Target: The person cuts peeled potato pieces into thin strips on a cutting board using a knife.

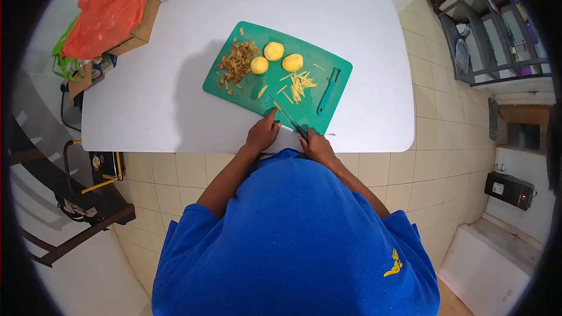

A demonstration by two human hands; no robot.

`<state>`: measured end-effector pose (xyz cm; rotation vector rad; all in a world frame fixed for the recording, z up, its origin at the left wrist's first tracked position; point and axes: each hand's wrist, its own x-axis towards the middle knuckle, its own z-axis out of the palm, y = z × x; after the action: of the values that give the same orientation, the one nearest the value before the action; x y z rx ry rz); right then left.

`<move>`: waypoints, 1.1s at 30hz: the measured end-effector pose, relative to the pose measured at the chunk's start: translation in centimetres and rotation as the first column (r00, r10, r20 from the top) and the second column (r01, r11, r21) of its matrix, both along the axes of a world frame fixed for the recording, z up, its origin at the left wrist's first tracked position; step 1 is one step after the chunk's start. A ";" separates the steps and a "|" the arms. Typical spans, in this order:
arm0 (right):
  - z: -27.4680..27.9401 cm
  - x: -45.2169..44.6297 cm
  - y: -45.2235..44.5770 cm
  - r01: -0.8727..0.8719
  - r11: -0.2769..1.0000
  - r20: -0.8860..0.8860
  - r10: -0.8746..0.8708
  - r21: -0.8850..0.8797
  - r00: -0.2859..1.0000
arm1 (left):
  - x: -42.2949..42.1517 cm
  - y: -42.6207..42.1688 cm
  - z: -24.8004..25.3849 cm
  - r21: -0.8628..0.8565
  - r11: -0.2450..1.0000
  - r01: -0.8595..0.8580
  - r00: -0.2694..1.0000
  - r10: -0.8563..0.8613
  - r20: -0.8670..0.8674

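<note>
A green cutting board [234, 95] lies tilted on the white table. My right hand [319, 147] is closed on the black handle of a knife [288, 115], whose blade points up and left over the board's near edge. Beside the blade, my left hand [263, 133] has its fingertips at a small yellow potato piece [276, 105]; the fingers are bent together. Another slice [262, 91] lies just beyond. Three peeled potatoes [273, 51] rest near the board's middle, with brown peelings [237, 63] to their left and thin potato sticks [300, 86] below right. A teal peeler [329, 91] lies at the right.
At the table's back left stand a cardboard box [140, 26] and a red plastic bag [105, 14], with a green bag [65, 64] beside them. The white table's [374, 123] front edge is close to my body. A grey shelf [483, 35] stands at the far right.
</note>
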<state>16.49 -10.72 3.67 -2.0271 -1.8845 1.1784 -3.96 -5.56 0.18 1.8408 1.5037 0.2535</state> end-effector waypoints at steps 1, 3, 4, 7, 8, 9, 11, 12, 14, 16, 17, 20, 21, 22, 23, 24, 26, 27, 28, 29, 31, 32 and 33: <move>0.1 0.0 0.0 -0.001 1.000 -0.004 0.001 0.001 1.000 | 0.0 0.0 0.1 -0.010 1.000 -0.013 1.000 0.013 0.015; 0.3 0.1 0.0 -0.004 1.000 -0.010 0.004 0.002 1.000 | -0.1 -0.1 0.0 -0.005 0.999 -0.032 0.999 0.032 0.032; 0.3 0.0 -0.1 0.003 1.000 -0.019 -0.003 0.018 1.000 | -0.2 -0.2 -0.1 0.010 0.999 -0.038 0.999 0.038 0.034; 0.2 0.1 -0.2 0.010 0.999 -0.028 -0.009 0.039 1.000 | -0.2 -0.2 0.3 0.000 0.999 -0.035 0.999 0.035 0.036; 0.2 0.1 -0.2 0.005 1.000 -0.021 -0.005 0.028 1.000 | -0.1 -0.1 0.5 -0.013 1.000 -0.029 0.999 0.029 0.036; 0.1 0.1 -0.2 0.002 1.000 -0.014 -0.001 0.017 1.000 | -0.1 -0.1 0.4 -0.012 1.000 -0.027 0.999 0.027 0.028; -0.1 0.2 -0.2 0.006 0.999 -0.022 -0.005 0.042 1.000 | 0.0 0.0 0.2 -0.010 1.000 -0.025 1.000 0.025 0.011; -0.1 0.1 -0.2 0.008 0.999 -0.027 -0.007 0.054 1.000 | 0.0 -0.1 0.1 0.013 1.000 -0.022 1.000 0.022 0.018; -0.1 0.1 -0.3 0.000 0.998 -0.017 0.001 0.067 1.000 | 0.0 -0.2 -0.2 0.062 0.998 -0.019 0.999 0.017 0.032; 0.3 0.0 -0.3 -0.008 0.998 -0.007 0.008 0.063 1.000 | 0.2 0.0 0.5 0.019 1.000 -0.010 1.000 0.010 0.018; 0.5 0.1 -0.2 -0.012 0.999 -0.003 0.012 0.053 1.000 | 0.3 0.1 0.8 -0.001 1.000 -0.006 1.000 0.006 0.011; 0.4 0.1 -0.3 -0.011 0.998 -0.011 0.012 0.061 1.000 | 0.4 0.1 0.9 -0.004 1.000 0.011 1.000 -0.011 -0.003; 0.3 0.1 -0.4 -0.011 0.997 -0.018 0.012 0.070 1.000 | 0.4 0.1 1.0 -0.008 1.000 0.007 1.000 -0.007 -0.004; 0.0 0.1 -0.4 -0.007 0.997 -0.015 0.008 0.079 1.000 | 0.4 0.2 1.1 -0.012 1.000 0.002 1.000 -0.002 -0.005; -0.4 0.1 -0.4 -0.002 0.996 -0.013 0.003 0.087 1.000 | 0.5 0.2 1.2 -0.016 1.000 -0.002 1.000 0.002 -0.005; -0.3 0.0 -0.4 0.003 0.995 -0.010 -0.002 0.095 1.000 | 0.5 0.2 1.1 -0.006 1.000 0.001 1.000 -0.001 -0.003; -0.2 0.1 -0.4 0.005 0.996 -0.021 -0.003 0.086 1.000 | 0.5 0.1 1.0 0.012 1.000 0.005 1.000 -0.005 0.001; -0.1 0.1 -0.3 0.005 0.997 -0.028 -0.003 0.081 1.000 | 0.5 0.1 1.0 0.017 1.000 0.005 1.000 -0.005 0.001; 0.1 0.0 -0.3 0.016 0.998 -0.024 -0.014 0.066 1.000 | 0.5 0.0 1.0 0.021 1.000 0.005 1.000 -0.005 0.000; 0.2 -0.1 -0.3 0.026 0.998 -0.021 -0.025 0.051 0.999 | 0.4 0.1 1.0 0.027 1.000 0.005 1.000 -0.005 -0.001; 0.1 -0.1 -0.3 0.029 0.999 -0.017 -0.028 0.032 0.999 | 0.5 0.1 1.3 0.006 1.000 0.008 1.000 -0.008 -0.003; 0.0 -0.1 -0.3 0.022 0.999 -0.016 -0.022 0.028 1.000 | 0.6 0.1 1.4 -0.005 1.000 0.011 1.000 -0.011 -0.004; -0.2 -0.1 -0.3 0.016 1.000 -0.016 -0.015 0.025 1.000 | 0.6 0.0 1.1 0.009 1.000 0.013 1.000 -0.013 -0.006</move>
<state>16.42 -11.03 3.44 -2.0093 -1.8636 1.1577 -3.41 -5.56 1.27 1.8594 1.4962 0.2490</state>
